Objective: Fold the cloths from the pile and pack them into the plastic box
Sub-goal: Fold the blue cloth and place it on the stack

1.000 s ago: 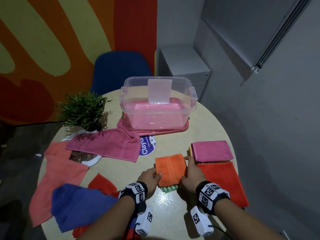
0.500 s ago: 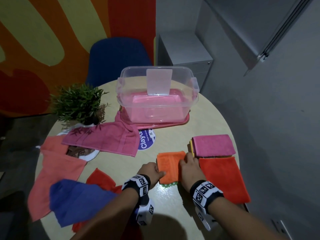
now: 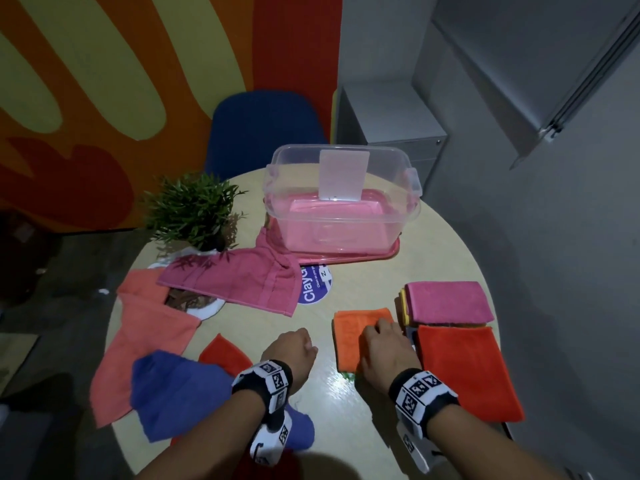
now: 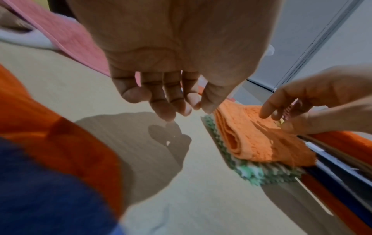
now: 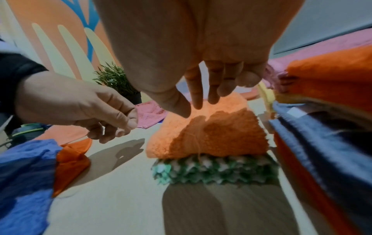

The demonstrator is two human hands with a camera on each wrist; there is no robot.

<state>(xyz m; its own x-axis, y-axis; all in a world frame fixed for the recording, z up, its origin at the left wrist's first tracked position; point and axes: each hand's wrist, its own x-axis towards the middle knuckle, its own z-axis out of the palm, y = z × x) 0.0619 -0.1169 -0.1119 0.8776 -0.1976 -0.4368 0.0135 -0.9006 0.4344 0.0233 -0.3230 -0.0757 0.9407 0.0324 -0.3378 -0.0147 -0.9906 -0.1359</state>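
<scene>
A folded orange cloth (image 3: 353, 336) lies on a folded green-and-white cloth (image 5: 213, 171) near the table's front. My right hand (image 3: 381, 336) rests on its top with straight fingers (image 5: 196, 95). Just left of that cloth my left hand (image 3: 294, 348) hovers over the bare table, fingers (image 4: 171, 108) loosely curled and holding nothing. The clear plastic box (image 3: 343, 202) stands at the far side on a pink lid. Unfolded cloths lie at the left: a pink towel (image 3: 239, 282), a salmon one (image 3: 145, 337), a blue one (image 3: 180, 386) and a red one (image 3: 225, 351).
A folded pink cloth (image 3: 446, 301) on a small stack and a folded red-orange cloth (image 3: 464, 368) lie to the right of my right hand. A potted plant (image 3: 194, 209) stands at the back left, and a blue chair (image 3: 266, 126) is behind the round table (image 3: 381, 271).
My left hand has let go of the orange cloth's left edge and drawn back to the left. My right hand has slid from the cloth's right edge onto its top.
</scene>
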